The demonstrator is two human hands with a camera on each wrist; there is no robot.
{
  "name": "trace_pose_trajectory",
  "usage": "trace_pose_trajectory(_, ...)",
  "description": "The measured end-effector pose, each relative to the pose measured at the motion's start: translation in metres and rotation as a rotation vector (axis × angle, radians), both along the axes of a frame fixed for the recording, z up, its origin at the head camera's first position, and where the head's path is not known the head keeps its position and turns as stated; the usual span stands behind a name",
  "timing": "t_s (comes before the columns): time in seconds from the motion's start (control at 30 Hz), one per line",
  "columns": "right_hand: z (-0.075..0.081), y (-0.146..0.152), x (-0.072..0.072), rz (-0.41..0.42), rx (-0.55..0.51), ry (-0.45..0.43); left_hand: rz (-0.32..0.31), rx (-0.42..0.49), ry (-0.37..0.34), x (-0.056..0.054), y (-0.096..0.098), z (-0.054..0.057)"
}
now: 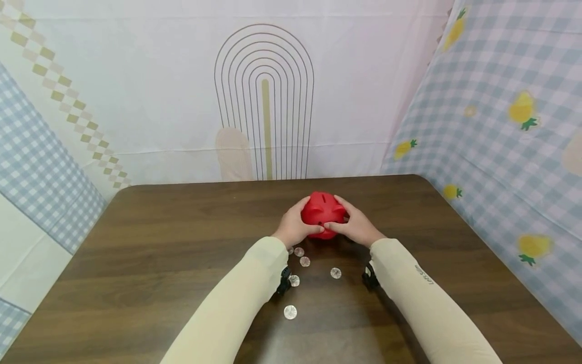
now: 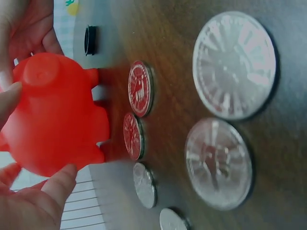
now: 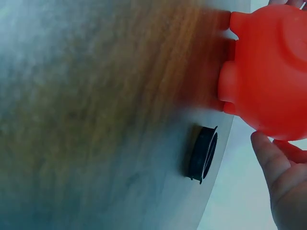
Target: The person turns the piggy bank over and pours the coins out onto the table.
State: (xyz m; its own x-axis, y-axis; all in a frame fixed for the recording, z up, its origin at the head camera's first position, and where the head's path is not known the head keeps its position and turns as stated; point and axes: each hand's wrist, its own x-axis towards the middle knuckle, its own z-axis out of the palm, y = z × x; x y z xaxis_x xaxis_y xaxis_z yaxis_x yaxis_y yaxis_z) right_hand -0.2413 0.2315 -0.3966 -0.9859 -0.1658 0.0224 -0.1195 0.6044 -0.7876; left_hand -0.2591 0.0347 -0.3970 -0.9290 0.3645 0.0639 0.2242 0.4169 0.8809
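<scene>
A red piggy bank [image 1: 323,211] with a coin slot in its top stands at the far middle of the table, its feet at the tabletop in the left wrist view. My left hand [image 1: 294,226] grips its left side and my right hand [image 1: 358,226] the right. Both thumbs come together in front of it, over the snout in the head view. Several silvery coins [image 1: 290,312] lie on the wood on the near side of the bank. Beside the bank, close to my right hand, rests a round black plug [image 3: 203,154].
The brown wooden table [image 1: 182,227] has rounded far corners. Behind it hangs a white cloth [image 1: 159,91] with arch lines, and a blue checked cloth [image 1: 491,136] with yellow fruit prints hangs along the right side.
</scene>
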Motion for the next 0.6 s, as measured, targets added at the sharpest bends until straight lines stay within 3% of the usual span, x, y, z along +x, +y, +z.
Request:
trace_pose_trajectory(0.13,-0.002,0.0,0.001,-0.007,-0.016,0.0,-0.013,-0.008,-0.019,0.002,-0.007,0.005)
trace_pose_trajectory(0.3,-0.001,0.003,0.005,-0.025,-0.003,0.012,-0.03,-0.074,0.01,0.009,-0.021,0.019)
trace_pose_trajectory(0.43,0.001,0.007,0.011,-0.049,0.018,0.042,-0.035,-0.145,0.072,0.016,-0.036,0.028)
trace_pose_trajectory(0.6,0.006,0.013,0.022,-0.091,0.072,0.109,-0.033,-0.215,0.162,0.025,-0.059,0.032)
